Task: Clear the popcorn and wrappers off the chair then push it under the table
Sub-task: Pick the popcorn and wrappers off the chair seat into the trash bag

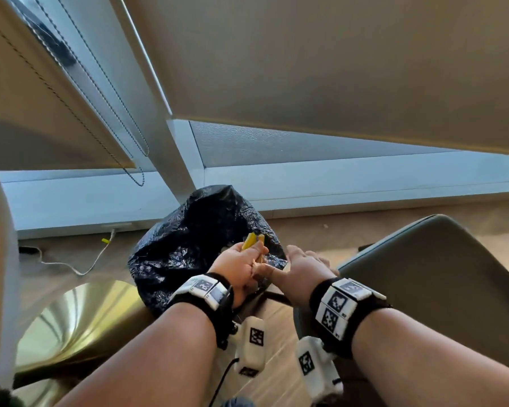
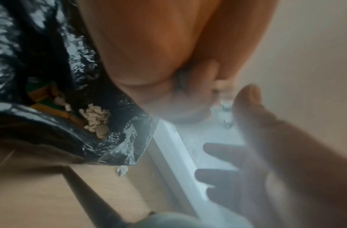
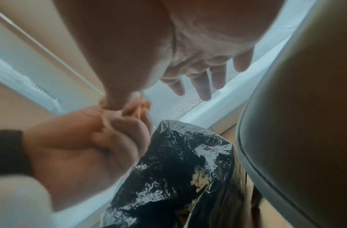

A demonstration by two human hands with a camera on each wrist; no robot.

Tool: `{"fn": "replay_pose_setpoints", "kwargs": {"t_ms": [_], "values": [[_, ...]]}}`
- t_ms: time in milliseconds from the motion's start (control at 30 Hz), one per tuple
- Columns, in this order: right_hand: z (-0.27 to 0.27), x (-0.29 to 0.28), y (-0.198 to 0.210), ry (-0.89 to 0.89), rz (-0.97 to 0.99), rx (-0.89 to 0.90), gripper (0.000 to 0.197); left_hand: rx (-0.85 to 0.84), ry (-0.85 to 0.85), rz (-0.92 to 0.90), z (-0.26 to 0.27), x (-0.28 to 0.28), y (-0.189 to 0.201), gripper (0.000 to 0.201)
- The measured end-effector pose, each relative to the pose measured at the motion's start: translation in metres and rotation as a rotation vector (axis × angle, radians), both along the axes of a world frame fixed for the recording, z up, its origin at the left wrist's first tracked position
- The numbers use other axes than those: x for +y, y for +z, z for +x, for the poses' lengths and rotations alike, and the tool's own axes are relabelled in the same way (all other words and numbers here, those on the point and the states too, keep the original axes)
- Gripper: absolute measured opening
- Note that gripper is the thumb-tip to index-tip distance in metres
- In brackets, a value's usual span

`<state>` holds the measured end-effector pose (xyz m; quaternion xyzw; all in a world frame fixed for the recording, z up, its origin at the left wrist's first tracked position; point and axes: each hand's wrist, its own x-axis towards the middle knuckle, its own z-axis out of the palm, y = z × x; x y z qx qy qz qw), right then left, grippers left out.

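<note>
My left hand [image 1: 254, 255] grips a yellow wrapper [image 1: 251, 240] over the mouth of a black trash bag [image 1: 194, 248]. In the right wrist view the left hand [image 3: 102, 138] is curled, and the wrapper in it is barely visible. My right hand [image 1: 304, 261] is just to its right with fingers [image 3: 202, 88] straight and spread, the thumb touching the left hand's fingers. Popcorn [image 2: 94, 117] and coloured wrappers lie inside the bag [image 2: 51, 77]. The grey chair seat [image 1: 438, 277] is right of the hands; what shows of it is bare.
A single piece of popcorn [image 2: 122, 170] lies on the wood floor beside the bag. A brass table base [image 1: 80, 318] is at lower left. A white cable [image 1: 80, 268] trails along the floor by the window frame [image 1: 335, 183]. Blinds cover the windows.
</note>
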<state>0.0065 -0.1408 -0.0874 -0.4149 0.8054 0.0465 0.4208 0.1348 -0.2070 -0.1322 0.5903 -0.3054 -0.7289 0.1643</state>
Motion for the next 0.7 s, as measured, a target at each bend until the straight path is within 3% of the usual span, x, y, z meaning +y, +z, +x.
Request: {"fn": "replay_pose_setpoints", "kwargs": {"t_ms": [133, 167, 267, 300, 433, 567, 700], "values": [[-0.014, 0.011, 0.003, -0.081, -0.054, -0.049, 0.088, -0.737, -0.178, -0.621, 0.016, -0.012, -0.023, 0.024], [-0.021, 0.017, 0.006, -0.110, -0.077, -0.067, 0.086, -0.810, -0.235, -0.634, 0.023, -0.016, -0.029, 0.035], [-0.052, 0.046, 0.016, -0.216, -0.144, -0.110, 0.083, -1.013, -0.621, -0.453, 0.045, -0.030, -0.051, 0.095], [-0.065, 0.060, 0.020, -0.263, -0.173, -0.121, 0.081, -1.047, -0.704, -0.427, 0.049, -0.032, -0.053, 0.102], [-0.124, 0.133, 0.037, -0.536, -0.293, -0.086, 0.066, -1.043, -0.747, -0.530, 0.038, -0.025, -0.040, 0.095], [-0.174, 0.221, 0.044, -0.870, -0.322, 0.090, 0.052, -0.809, -0.818, -0.771, -0.030, 0.000, -0.008, 0.084], [-0.212, 0.307, 0.027, -1.080, -0.282, 0.191, 0.075, -0.474, -1.039, -1.038, -0.125, 0.048, 0.037, 0.062]]}}
